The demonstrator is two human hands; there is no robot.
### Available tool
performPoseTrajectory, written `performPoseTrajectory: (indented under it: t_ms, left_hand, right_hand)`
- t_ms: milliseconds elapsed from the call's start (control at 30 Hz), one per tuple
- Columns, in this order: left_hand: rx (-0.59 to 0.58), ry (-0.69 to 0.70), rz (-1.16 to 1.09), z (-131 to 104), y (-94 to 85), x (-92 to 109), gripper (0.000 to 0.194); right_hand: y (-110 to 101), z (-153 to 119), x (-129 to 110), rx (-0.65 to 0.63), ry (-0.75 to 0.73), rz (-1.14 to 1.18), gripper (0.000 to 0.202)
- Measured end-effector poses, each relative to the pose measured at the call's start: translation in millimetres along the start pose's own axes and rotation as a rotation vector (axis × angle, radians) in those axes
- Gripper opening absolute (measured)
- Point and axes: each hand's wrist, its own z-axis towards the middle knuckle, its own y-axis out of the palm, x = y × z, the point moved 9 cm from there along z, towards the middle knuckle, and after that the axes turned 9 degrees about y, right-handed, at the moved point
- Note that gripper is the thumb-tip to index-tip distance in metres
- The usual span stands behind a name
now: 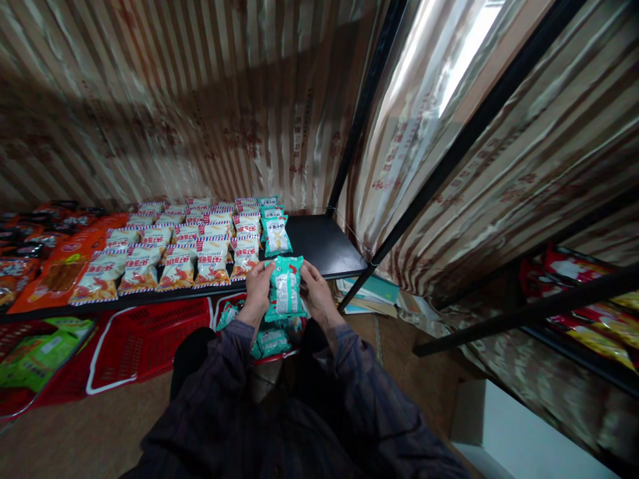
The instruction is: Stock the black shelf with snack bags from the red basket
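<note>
A teal snack bag [286,290] hangs between my two hands, its printed back panel facing me. My left hand [257,291] pinches its upper left edge, and my right hand [317,293] grips its upper right edge. Just beyond, a column of teal bags [276,235] runs back along the black shelf [324,243]. To its left stand rows of white and orange snack bags [173,266]. Below my hands, more teal bags [271,342] lie in a red basket between my knees.
Left of my knees are a red basket [150,339] and one with green bags [37,356]. Orange packs [60,269] fill the shelf's left. Black shelf posts [362,113] rise at right, near papers [369,293] and a white box [529,432].
</note>
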Motion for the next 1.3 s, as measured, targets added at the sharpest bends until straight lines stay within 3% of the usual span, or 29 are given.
performPoseTrajectory:
  t_ms: [200, 400, 633, 800, 900, 1067, 1300]
  left_hand:
    - [0.21, 0.064, -0.031, 12.6, -13.3, 16.9, 0.022]
    - [0.252, 0.07, -0.062, 13.5, -8.0, 22.8, 0.025]
    - [0.242, 0.037, -0.075, 9.3, -2.7, 18.0, 0.023]
    - [0.257, -0.006, -0.086, 14.6, -8.4, 15.8, 0.021]
    - [0.204, -0.059, -0.101, 15.1, -5.4, 12.7, 0.024]
    - [0.015, -0.157, -0.131, 10.5, 5.3, 9.1, 0.035]
    - [-0.218, -0.301, -0.152, -18.4, 16.1, -10.5, 0.044]
  right_hand:
    - [-22.9, -31.8, 35.5, 0.095, 0.115, 0.06, 0.046]
    - [4.8, -60.5, 75.9, -0.082, 0.266, 0.044, 0.037]
    - [12.9, -52.3, 80.5, 0.015, 0.245, 0.127, 0.039]
    - [12.5, -58.3, 77.1, 0.003, 0.186, 0.077, 0.04]
    - [9.0, -60.8, 75.2, 0.012, 0.148, 0.031, 0.039]
    - [4.6, -57.3, 69.8, 0.003, 0.05, -0.035, 0.037]
    - [4.1, -43.9, 58.2, 0.063, -0.002, -0.023, 0.04]
